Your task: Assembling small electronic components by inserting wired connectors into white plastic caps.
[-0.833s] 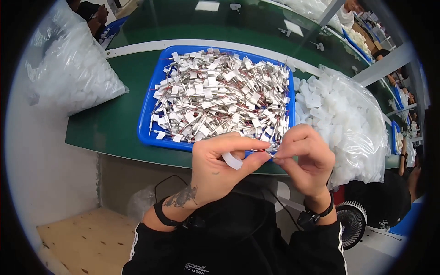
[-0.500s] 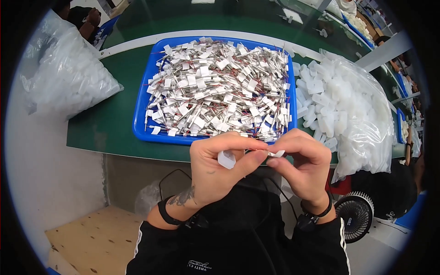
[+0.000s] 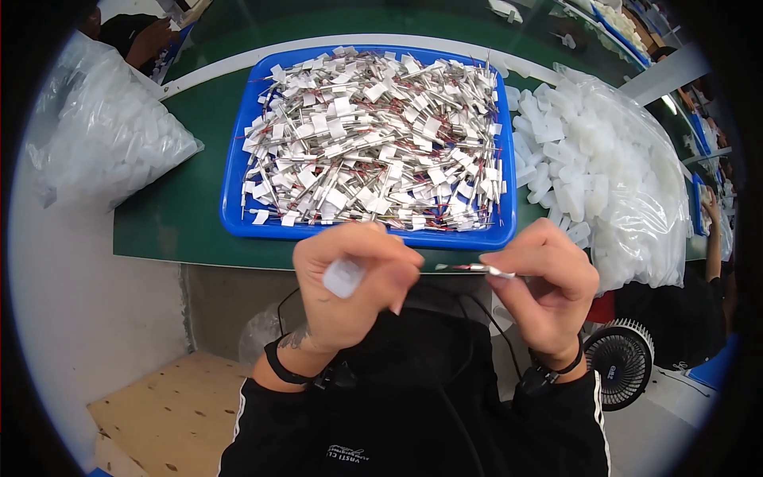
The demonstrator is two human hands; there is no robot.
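Left hand (image 3: 373,280): blurred, curled around your white cap (image 3: 343,278).
Right hand (image 3: 550,282): you pinch a wired piece (image 3: 474,269), partly hidden.
Blue tray (image 3: 232,191): heaped pieces (image 3: 373,143) overlap.

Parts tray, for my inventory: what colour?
The parts tray is blue, clearest in the head view.

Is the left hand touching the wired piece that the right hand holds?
Apart. The head view shows a gap between the left hand and the free end of the wired piece, which the right hand pinches between finger and thumb.
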